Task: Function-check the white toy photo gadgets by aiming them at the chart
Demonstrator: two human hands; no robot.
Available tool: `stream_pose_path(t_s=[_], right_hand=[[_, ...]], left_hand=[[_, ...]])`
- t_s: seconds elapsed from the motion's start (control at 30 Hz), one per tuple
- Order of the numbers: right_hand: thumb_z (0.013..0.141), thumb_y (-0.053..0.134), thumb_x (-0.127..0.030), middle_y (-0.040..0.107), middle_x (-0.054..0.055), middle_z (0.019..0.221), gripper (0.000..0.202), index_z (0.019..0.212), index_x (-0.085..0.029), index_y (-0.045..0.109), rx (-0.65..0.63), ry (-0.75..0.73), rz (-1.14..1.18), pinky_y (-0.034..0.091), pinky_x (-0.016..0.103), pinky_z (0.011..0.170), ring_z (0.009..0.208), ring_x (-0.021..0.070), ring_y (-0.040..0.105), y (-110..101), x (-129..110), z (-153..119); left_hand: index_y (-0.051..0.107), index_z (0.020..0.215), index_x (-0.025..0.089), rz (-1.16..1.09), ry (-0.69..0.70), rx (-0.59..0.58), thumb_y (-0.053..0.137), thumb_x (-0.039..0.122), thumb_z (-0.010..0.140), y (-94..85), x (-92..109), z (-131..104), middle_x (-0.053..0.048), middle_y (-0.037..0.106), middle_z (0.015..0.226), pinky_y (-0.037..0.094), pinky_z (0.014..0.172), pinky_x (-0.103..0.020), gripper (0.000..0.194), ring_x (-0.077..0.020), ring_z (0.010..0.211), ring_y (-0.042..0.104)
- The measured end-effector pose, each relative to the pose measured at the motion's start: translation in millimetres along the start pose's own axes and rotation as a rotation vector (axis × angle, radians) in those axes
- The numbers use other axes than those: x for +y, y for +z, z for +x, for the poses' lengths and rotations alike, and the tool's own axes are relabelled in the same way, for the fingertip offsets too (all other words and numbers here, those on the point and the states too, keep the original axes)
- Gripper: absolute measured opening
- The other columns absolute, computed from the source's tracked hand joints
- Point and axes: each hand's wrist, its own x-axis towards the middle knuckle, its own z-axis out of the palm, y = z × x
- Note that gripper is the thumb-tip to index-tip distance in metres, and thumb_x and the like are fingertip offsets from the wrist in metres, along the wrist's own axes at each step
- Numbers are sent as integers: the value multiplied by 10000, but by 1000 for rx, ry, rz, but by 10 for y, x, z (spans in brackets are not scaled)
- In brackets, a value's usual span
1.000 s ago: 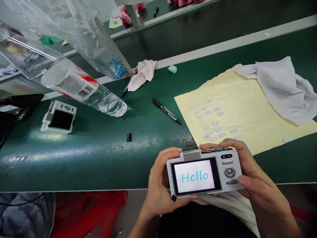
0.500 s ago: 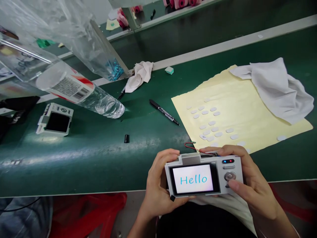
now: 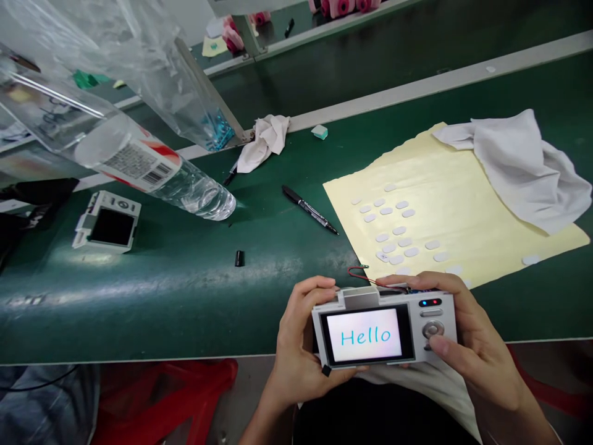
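A small white digital camera (image 3: 384,300) is held between both hands at the table's near edge, its back facing me. Its lit screen (image 3: 364,349) reads "Hello" in blue, and a blue and a red light glow at its upper right. My left hand (image 3: 299,349) is closed around the left end. Around the right end, my right hand (image 3: 482,346) is closed too, its thumb on the lower part of the round button pad (image 3: 433,329). Thin red and dark wires (image 3: 359,275) stick out from the top of the case.
Beyond the camera lies a yellow sheet (image 3: 445,191) with several white oval stickers and a white cloth (image 3: 523,167). A black marker (image 3: 310,210), its cap (image 3: 239,258), a water bottle (image 3: 185,185) and a second camera (image 3: 109,222) are left of it.
The view has shifted slightly, so things on the table appear a little further right. Both hands keep the same grip on the camera, and the screen still reads "Hello".
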Motion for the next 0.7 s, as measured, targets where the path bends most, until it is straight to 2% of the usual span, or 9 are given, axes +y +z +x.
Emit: stream_pose_path(t_s=[0.27, 0.57, 0.7], right_hand=[[974, 503, -292, 616, -5, 1295, 304, 1275, -335, 514, -9, -55, 12, 476, 190, 996, 1212, 144, 569, 2, 18, 0], [982, 488, -257, 602, -40, 1329, 311, 1273, -367, 498, -10, -90, 24, 451, 235, 1043, 1251, 137, 531, 25, 26, -39], [990, 477, -254, 588, -66, 1345, 321, 1285, -379, 491, -14, -110, -5, 438, 217, 1051, 1261, 117, 518, 24, 34, -55]], left_hand=[[517, 1236, 251, -19, 5, -7, 818, 422, 691, 2, -9, -9, -90, 577, 1153, 531, 844, -339, 645, -233, 1039, 605], [491, 1264, 271, 7, 32, 0, 777, 370, 751, 15, -19, -27, -93, 578, 1166, 535, 843, -346, 596, -224, 1036, 609], [474, 1285, 280, 17, 54, -5, 746, 364, 791, 11, -24, -32, -99, 575, 1173, 544, 840, -347, 570, -218, 1050, 605]])
